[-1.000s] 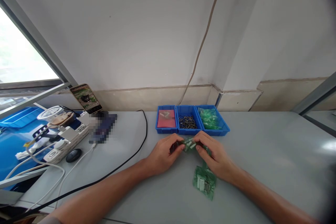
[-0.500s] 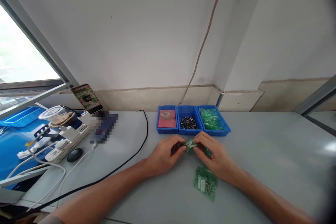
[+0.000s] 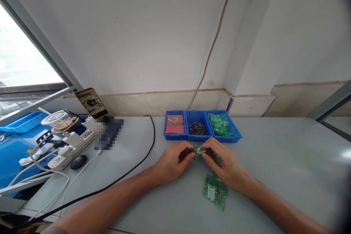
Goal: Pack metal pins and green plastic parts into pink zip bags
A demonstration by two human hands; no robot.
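Between my hands is a small green plastic bag [image 3: 199,151], pinched at both sides just in front of the blue bins. My left hand [image 3: 175,161] grips its left side between thumb and fingers. On the other side, my right hand [image 3: 223,162] pinches the bag, and part of the green plastic shows under its palm. What the held bag contains is hard to make out. Below my right hand, a second green bag [image 3: 215,192] lies flat on the table, with white pieces and metal screws visible through it.
Three joined blue bins stand behind my hands: one with a red sheet and small pale pieces [image 3: 174,124], one with dark screws [image 3: 196,128], one with green bags [image 3: 221,124]. A black cable [image 3: 131,170] crosses the grey table. Leftward are a propped phone [image 3: 91,102], mouse [image 3: 78,162] and power strip [image 3: 59,159].
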